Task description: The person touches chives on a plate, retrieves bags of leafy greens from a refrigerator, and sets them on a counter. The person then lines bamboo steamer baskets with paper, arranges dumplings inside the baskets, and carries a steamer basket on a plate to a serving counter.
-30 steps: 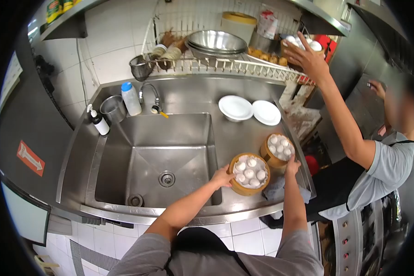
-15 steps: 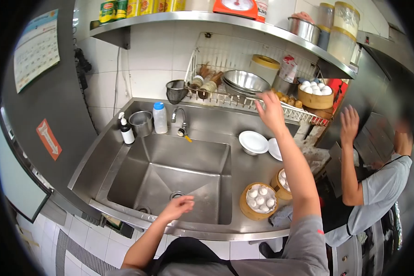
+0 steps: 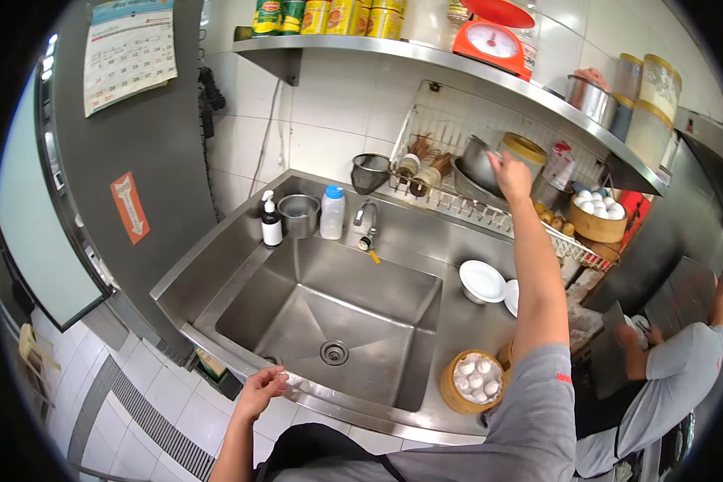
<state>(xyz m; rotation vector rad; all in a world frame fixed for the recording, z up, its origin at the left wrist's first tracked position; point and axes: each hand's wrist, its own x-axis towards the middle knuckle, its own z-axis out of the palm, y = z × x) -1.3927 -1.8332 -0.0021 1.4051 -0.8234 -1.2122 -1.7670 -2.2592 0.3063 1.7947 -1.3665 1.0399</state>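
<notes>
My right hand (image 3: pixel 510 175) reaches to the wire rack over the sink, fingers closed on the rim of a metal bowl (image 3: pixel 480 163). That bowl is tilted up on its side; another metal bowl (image 3: pixel 463 186) lies beneath it in the rack. My left hand (image 3: pixel 263 392) hovers by the sink's front edge, fingers loosely bent and holding nothing. Below it and to the right is the steel sink (image 3: pixel 297 309). A bamboo steamer (image 3: pixel 455 394) with several white buns (image 3: pixel 478 379) stands on the right counter, partly covering a second steamer (image 3: pixel 505 353).
White plates (image 3: pixel 483 281) are stacked right of the sink. Behind it stand a faucet (image 3: pixel 367 229), a blue-capped bottle (image 3: pixel 332 213), a metal pot (image 3: pixel 299 215) and a pump bottle (image 3: pixel 271 221). A shelf (image 3: pixel 426 52) overhangs the rack. A co-worker (image 3: pixel 667 377) is at the right.
My right hand has closed on a metal bowl and tipped it up from the stack. My left hand has drawn back toward the front edge. The view has turned; the co-worker's raised hand has lowered.
</notes>
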